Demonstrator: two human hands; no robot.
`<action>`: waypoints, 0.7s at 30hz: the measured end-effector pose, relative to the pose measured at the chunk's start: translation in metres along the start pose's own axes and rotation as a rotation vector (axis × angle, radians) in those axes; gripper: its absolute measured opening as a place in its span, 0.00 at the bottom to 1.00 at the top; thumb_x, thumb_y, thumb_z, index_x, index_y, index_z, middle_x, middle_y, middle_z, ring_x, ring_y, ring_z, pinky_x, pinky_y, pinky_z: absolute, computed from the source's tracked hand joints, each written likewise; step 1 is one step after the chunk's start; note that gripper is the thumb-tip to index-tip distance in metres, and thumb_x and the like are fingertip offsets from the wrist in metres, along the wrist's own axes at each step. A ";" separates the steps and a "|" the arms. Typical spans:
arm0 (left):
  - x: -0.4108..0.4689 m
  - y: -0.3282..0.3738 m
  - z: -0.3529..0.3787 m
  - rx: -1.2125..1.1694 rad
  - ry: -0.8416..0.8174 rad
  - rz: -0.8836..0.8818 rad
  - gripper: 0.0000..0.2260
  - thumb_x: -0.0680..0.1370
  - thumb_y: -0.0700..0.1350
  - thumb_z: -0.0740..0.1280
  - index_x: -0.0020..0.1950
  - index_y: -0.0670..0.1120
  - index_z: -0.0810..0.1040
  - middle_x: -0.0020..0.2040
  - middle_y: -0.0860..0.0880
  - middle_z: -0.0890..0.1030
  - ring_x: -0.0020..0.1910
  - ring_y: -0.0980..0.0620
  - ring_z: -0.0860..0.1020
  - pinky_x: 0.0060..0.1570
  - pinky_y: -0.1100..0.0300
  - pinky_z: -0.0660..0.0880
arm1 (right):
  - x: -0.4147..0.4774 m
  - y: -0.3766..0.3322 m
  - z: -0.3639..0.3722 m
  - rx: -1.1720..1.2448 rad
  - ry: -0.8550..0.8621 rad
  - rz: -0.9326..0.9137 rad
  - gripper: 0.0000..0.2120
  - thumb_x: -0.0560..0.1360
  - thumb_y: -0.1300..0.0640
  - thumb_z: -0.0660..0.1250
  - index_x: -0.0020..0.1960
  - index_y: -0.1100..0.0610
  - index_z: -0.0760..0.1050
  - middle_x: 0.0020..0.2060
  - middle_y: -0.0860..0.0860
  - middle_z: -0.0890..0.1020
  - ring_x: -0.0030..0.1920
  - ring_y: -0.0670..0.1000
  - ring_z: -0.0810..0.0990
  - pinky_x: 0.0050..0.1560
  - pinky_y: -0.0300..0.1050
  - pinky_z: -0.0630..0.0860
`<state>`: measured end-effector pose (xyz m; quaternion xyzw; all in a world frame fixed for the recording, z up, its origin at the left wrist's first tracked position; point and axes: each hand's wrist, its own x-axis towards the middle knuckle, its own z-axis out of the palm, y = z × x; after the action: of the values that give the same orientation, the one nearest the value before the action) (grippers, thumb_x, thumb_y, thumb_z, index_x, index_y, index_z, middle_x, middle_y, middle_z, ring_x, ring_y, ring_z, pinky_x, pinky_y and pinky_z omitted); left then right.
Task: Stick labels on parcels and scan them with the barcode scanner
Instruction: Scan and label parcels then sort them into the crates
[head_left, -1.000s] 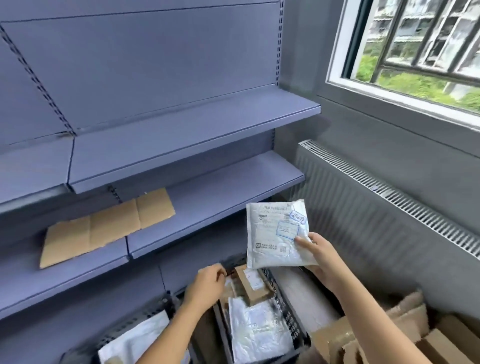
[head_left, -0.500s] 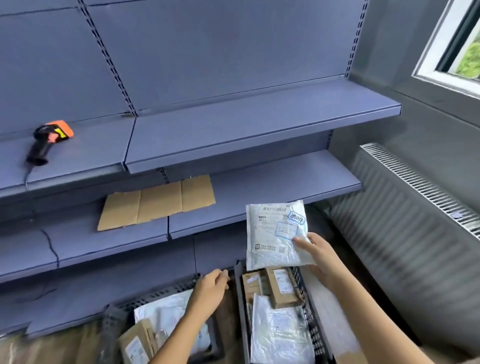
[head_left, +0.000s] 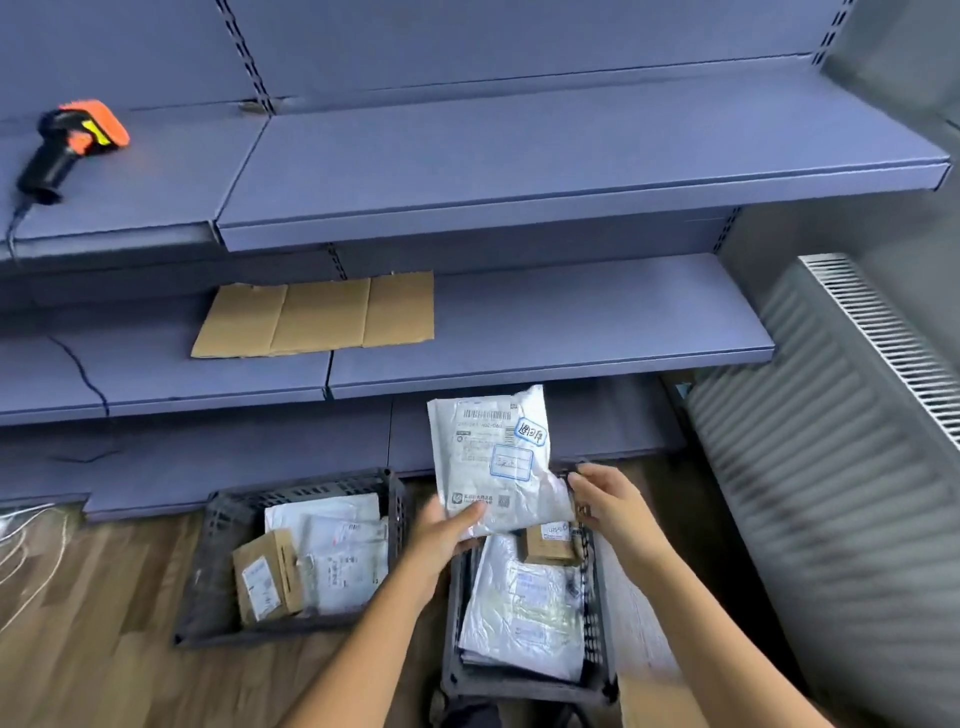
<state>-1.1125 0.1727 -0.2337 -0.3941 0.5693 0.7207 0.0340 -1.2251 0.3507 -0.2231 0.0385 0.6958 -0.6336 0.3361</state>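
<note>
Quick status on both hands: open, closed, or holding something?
Left hand: holds the white parcel by its lower left corner.
Right hand: pinches the same parcel's lower right edge.

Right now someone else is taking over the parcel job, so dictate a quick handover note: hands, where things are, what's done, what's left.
Left hand grips the white parcel at its lower left corner. Right hand pinches its lower right edge. The parcel is held above the right crate.
The barcode scanner lies at the far left of the upper shelf, in nobody's hand.
The left crate and the right crate both hold more parcels.
Done: the held parcel carries a printed label and blue stickers.
Left: probably scan it. Whether the crate parcels are scanned cannot be told.
</note>
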 end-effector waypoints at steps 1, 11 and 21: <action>0.011 -0.009 -0.005 0.005 0.032 -0.031 0.08 0.75 0.43 0.70 0.53 0.48 0.73 0.54 0.48 0.81 0.49 0.53 0.80 0.43 0.61 0.77 | 0.007 0.011 -0.005 0.012 0.046 0.032 0.09 0.76 0.54 0.67 0.55 0.57 0.74 0.47 0.51 0.79 0.47 0.49 0.78 0.48 0.44 0.75; 0.188 -0.169 -0.041 0.068 0.116 -0.383 0.27 0.78 0.43 0.66 0.75 0.46 0.59 0.71 0.46 0.68 0.55 0.51 0.74 0.40 0.58 0.77 | 0.135 0.171 -0.002 -0.007 0.072 0.233 0.05 0.78 0.65 0.60 0.44 0.58 0.69 0.36 0.52 0.73 0.34 0.48 0.71 0.37 0.39 0.69; 0.339 -0.321 -0.017 0.257 0.082 -0.406 0.16 0.82 0.38 0.52 0.69 0.48 0.63 0.66 0.45 0.72 0.41 0.48 0.79 0.28 0.59 0.79 | 0.219 0.341 -0.003 -0.084 0.059 0.294 0.09 0.78 0.65 0.61 0.40 0.55 0.70 0.35 0.49 0.75 0.36 0.47 0.74 0.40 0.40 0.70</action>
<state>-1.1766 0.1352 -0.6943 -0.5220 0.5663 0.6040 0.2048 -1.2313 0.3379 -0.6278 0.1445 0.7180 -0.5466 0.4059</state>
